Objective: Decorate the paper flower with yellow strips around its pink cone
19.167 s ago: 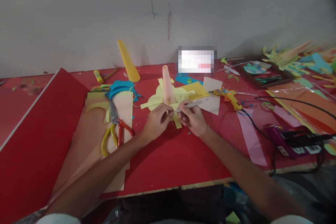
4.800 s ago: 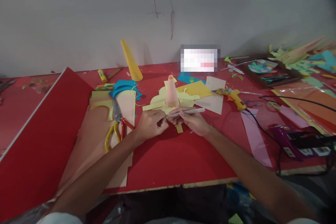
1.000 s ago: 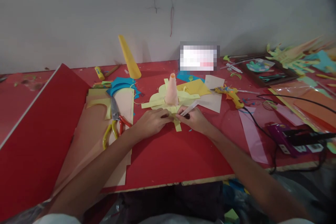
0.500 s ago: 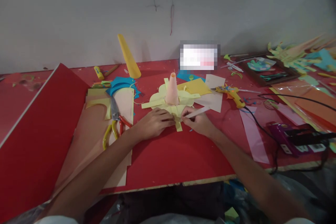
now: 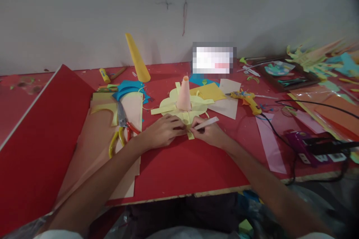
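Observation:
A pale pink paper cone (image 5: 184,95) stands upright on a pale yellow scalloped paper base (image 5: 168,104) with strips sticking out. My left hand (image 5: 166,131) lies at the base's near edge, fingers bent together and closed on the near yellow paper strip (image 5: 191,134). From the right, my right hand (image 5: 209,131) pinches a slim white stick (image 5: 206,123), its far end slanting up to the right. Its lower tip meets the strip between my hands, partly hidden by the fingers.
Large scissors (image 5: 121,119) lie on peach paper sheets (image 5: 92,149) at left, beside a raised red board (image 5: 36,142). A yellow glue gun (image 5: 251,102) with a black cord lies right. Behind stand a tall yellow cone (image 5: 137,58) and a blurred-out box (image 5: 213,59).
My right hand has shifted slightly left, closer to my left hand, and the white stick has moved left and down with it. The cone and base have stayed in place.

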The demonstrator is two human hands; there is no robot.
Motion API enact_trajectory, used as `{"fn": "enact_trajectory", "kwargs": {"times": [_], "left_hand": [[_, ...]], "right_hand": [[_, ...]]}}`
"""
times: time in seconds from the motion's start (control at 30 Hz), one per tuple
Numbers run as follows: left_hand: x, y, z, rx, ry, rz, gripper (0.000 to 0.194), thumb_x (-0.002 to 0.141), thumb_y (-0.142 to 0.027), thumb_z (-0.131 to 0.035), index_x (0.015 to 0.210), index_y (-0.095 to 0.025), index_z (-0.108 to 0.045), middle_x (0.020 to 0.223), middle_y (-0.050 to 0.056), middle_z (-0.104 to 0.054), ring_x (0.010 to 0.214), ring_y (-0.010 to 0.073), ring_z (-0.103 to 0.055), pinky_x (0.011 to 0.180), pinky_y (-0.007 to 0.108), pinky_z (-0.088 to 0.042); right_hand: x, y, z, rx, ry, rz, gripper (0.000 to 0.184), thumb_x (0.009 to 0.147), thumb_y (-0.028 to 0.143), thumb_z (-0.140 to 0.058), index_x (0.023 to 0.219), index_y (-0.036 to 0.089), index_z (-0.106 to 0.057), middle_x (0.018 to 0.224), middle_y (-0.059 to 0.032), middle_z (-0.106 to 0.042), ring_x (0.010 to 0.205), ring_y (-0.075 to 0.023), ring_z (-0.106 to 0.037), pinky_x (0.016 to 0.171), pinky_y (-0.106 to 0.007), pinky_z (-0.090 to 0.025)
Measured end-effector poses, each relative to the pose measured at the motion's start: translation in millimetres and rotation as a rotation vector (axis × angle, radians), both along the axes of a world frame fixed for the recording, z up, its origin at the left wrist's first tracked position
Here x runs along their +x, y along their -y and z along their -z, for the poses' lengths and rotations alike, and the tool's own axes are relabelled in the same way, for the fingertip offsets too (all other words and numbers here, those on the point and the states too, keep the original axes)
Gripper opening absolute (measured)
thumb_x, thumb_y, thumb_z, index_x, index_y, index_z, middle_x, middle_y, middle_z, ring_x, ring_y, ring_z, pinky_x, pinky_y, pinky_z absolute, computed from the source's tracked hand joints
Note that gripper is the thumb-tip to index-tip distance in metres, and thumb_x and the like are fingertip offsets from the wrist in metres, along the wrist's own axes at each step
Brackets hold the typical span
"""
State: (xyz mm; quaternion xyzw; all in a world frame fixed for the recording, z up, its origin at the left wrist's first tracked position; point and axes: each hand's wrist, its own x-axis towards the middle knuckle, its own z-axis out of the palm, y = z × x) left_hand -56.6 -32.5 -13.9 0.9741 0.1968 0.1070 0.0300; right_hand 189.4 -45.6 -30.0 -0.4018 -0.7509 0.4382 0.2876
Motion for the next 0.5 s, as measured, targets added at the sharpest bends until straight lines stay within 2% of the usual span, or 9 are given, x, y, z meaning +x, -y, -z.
{"fn": "enact_trajectory", "kwargs": {"times": [0.23,0.5], "left_hand": [[0.1,1.1,-0.5,0.022,0.008,0.006,0.039,0.095,-0.008,-0.051,0.128,-0.023,-0.067,0.120,0.008,-0.070,0.117,0.0239,-0.059,0.099,0.038,-0.043],[1.8,1.7,-1.2,0.041,0.026,0.020,0.036,0.096,-0.008,-0.051,0.125,-0.022,-0.069,0.123,0.007,-0.071,0.116,0.0213,-0.061,0.095,0.035,-0.043]], "right_hand": [[-0.7,0.1,0.9,0.050,0.035,0.050,0.016,0.083,0.019,-0.058,0.073,0.022,-0.046,0.061,0.0057,-0.046,0.055,-0.0105,-0.038,0.053,-0.026,-0.028],[1.5,0.3,-1.4,-0.021,0.035,-0.010,0.016,0.083,0.025,-0.059,0.073,0.022,-0.048,0.060,0.0055,-0.049,0.055,-0.0108,-0.040,0.052,-0.024,-0.029]]}}
